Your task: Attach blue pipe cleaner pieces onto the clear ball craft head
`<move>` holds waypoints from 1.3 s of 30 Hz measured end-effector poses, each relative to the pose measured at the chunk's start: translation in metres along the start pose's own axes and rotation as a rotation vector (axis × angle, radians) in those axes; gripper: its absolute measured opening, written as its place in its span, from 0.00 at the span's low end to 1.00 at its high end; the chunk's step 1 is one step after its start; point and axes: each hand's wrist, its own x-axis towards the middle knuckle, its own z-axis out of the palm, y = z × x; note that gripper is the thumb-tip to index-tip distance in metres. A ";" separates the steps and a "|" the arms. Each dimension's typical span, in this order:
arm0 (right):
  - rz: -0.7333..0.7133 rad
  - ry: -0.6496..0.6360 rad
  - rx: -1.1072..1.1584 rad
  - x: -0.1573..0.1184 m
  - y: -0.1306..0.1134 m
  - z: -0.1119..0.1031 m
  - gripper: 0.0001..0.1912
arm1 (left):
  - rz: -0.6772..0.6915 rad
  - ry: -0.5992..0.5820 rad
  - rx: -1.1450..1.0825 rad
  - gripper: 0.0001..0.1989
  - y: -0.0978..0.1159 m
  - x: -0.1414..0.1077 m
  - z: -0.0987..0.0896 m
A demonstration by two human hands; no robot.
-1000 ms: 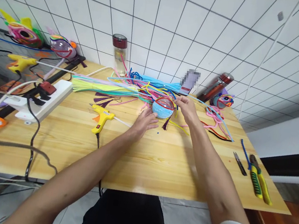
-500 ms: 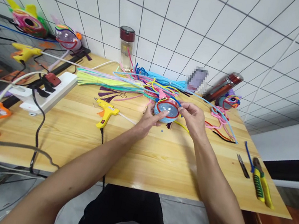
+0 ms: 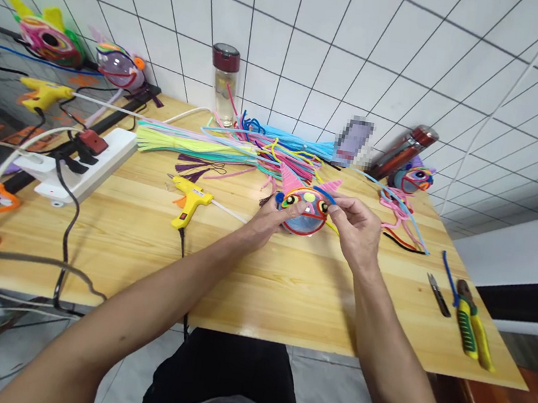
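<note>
A clear ball decorated as an animal face (image 3: 306, 225), with pink pointed ears, yellow-and-black eyes and red trim, is held above the table. My left hand (image 3: 267, 223) is closed around its left side, thumb lying across the front. At the upper right of the face, the fingertips of my right hand (image 3: 359, 234) pinch the end of a blue pipe cleaner (image 3: 323, 194) that runs along the brow. Behind the ball lie bundles of coloured pipe cleaners (image 3: 197, 143). A yellow glue gun (image 3: 191, 203) rests on the table left of my left hand.
A white power strip (image 3: 89, 171) with cables sits at the left. Pliers (image 3: 473, 326) and a small cutter (image 3: 438, 295) lie at the right. A glass bottle (image 3: 225, 87) and a red flask (image 3: 405, 153) are near the wall. Other decorated balls (image 3: 120, 66) stand at the sides.
The ball has tipped so its eyes and both pink ears now face me. My right hand has shifted slightly right and down, still pinching at the blue strip.
</note>
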 end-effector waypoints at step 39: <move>-0.563 0.043 -0.438 -0.026 -0.007 0.010 0.09 | 0.135 0.039 0.009 0.47 0.006 -0.012 0.009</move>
